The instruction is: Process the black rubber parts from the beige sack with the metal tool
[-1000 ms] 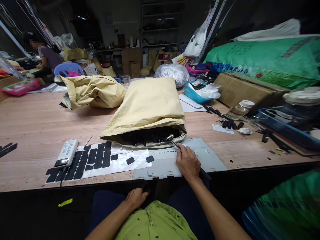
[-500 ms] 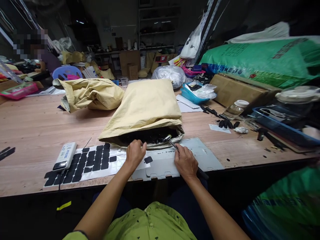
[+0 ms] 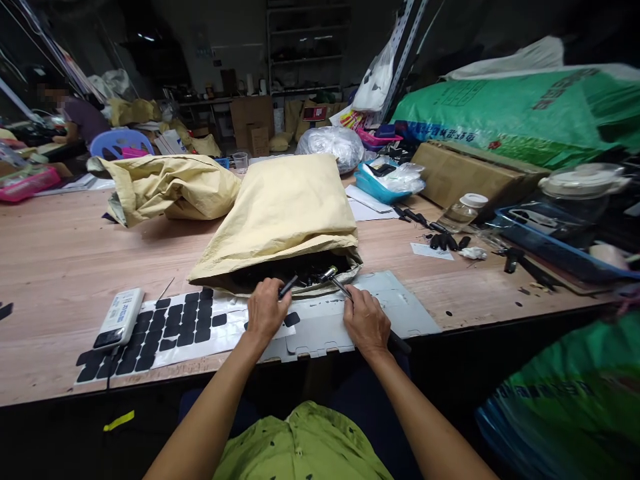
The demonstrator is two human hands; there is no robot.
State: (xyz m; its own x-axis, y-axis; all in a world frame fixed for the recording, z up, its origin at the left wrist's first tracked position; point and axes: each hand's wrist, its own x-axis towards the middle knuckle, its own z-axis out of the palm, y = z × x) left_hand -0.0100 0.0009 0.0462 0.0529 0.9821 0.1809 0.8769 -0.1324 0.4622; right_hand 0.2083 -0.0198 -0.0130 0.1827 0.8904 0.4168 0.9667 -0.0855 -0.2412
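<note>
My left hand (image 3: 265, 311) is closed round a small black rod-shaped part (image 3: 289, 286), held just in front of the open mouth of a tan paper sack (image 3: 290, 213) full of dark parts. My right hand (image 3: 367, 323) grips a slim tool with a metal tip (image 3: 334, 280) and a black handle, its tip pointing at the sack's mouth. Both hands rest over a grey metal plate (image 3: 400, 308) at the table's near edge.
A white sheet of black adhesive pads (image 3: 175, 327) lies left of the plate, a white handheld device (image 3: 120, 317) on it. A crumpled tan sack (image 3: 170, 187), a cardboard box (image 3: 470, 175), a blue tray (image 3: 555, 243) and loose black parts (image 3: 445, 241) surround. A person sits far left.
My left hand rose from my lap to the sack's mouth and now holds a small black part. My right hand has kept its grip on the tool, nearly still.
</note>
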